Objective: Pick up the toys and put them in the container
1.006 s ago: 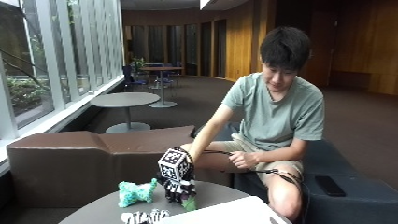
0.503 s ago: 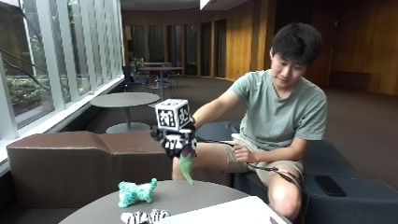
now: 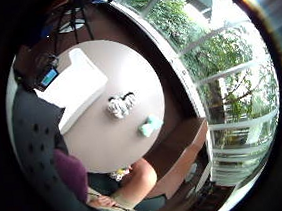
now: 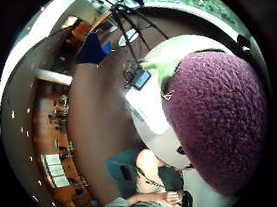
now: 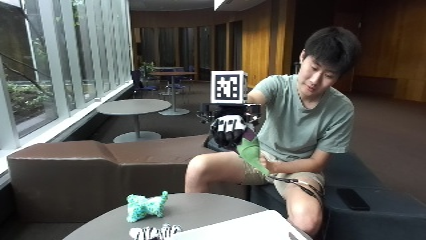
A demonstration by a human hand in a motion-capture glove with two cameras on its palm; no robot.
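Purple and green, a plush eggplant toy (image 5: 251,150) hangs from the gloved right hand (image 5: 229,131), whose fingers curl round its upper end; the hand is raised in the air, well above the desk (image 5: 206,212). The thumb-side palm view is largely filled by the toy's purple body. Far below the hand, a teal plush animal (image 5: 146,205) and a black-and-white striped plush (image 5: 154,232) lie on the desk, beside a white container (image 5: 239,230).
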